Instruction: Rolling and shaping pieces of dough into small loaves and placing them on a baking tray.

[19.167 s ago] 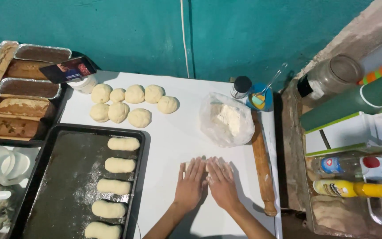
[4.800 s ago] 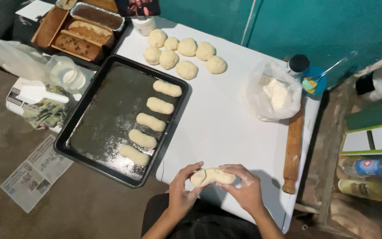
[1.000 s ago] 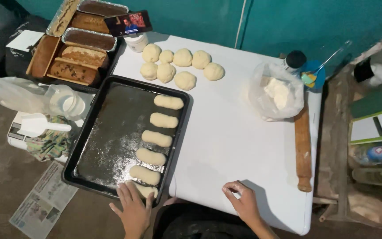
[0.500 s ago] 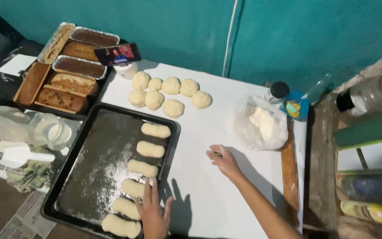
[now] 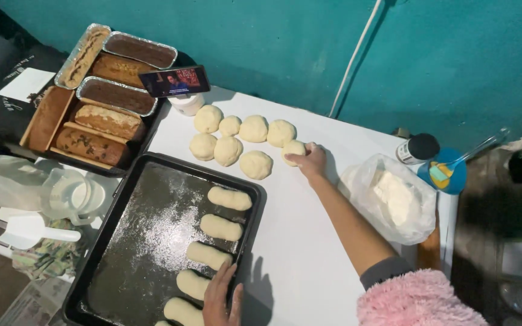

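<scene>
The dough ball (image 5: pixel 293 150) now sits under the fingertips of the right hand (image 5: pixel 310 162), which has reached far across the white table (image 5: pixel 309 253); half a second ago that hand rested near the middle of the table with nothing in it. The fingers are curled loosely over the ball's near side, touching it, and it has not left the table. It is the end piece of the nearer row in a cluster of round dough balls (image 5: pixel 237 137) that spreads away to the left of the fingers.

The left hand (image 5: pixel 223 299) lies flat, fingers together and nearly straight, on the inner edge of the dark floured baking tray (image 5: pixel 146 241), holding nothing. A second ago it was at the tray's near corner, setting down the last shaped piece. Just beside its fingers runs the line of oblong rolls (image 5: pixel 220 227). I judge that shaping of one roll is finished and the next piece is being fetched.

Right of the reaching fingers lies a clear plastic bag (image 5: pixel 394 199) with pale contents; beyond it stand a dark-capped jar (image 5: pixel 417 148) and a blue cup (image 5: pixel 443 174). Far left of the fingers are foil pans of baked loaves (image 5: pixel 101 115), with a phone (image 5: pixel 174 81) propped beside them.
</scene>
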